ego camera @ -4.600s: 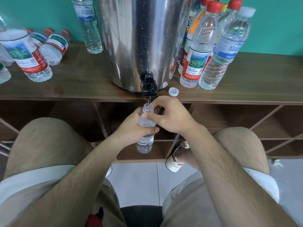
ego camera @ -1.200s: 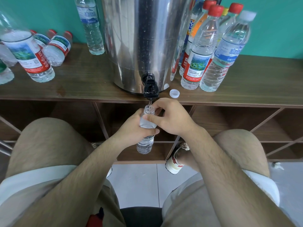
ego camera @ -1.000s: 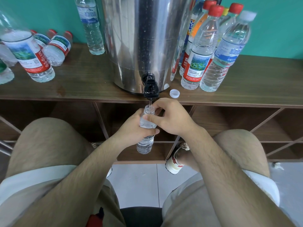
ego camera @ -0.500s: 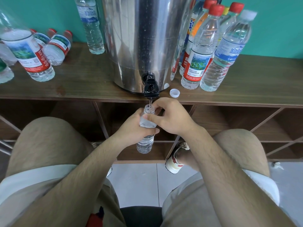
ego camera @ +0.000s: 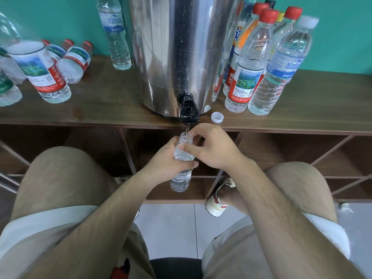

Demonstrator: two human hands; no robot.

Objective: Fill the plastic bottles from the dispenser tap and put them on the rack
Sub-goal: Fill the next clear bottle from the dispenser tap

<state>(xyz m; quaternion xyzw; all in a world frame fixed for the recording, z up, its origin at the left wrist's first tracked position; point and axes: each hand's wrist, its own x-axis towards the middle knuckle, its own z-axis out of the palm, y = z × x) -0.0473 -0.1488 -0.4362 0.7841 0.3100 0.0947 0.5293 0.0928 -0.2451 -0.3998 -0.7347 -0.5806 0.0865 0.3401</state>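
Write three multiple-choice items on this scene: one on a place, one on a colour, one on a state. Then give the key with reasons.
1. Where does the loose white cap lie?
A. On the floor
B. On the shelf top, right of the tap
C. In a lower compartment

2. What colour is the wall?
A. Teal
B. White
C. Yellow

3. The held bottle is:
A. capped
B. lying flat
C. uncapped, mouth under the tap

Key: 1 B, the cap sits on the wood beside the tap; 2 A, teal shows behind the dispenser; 3 C, its open neck is right below the tap.
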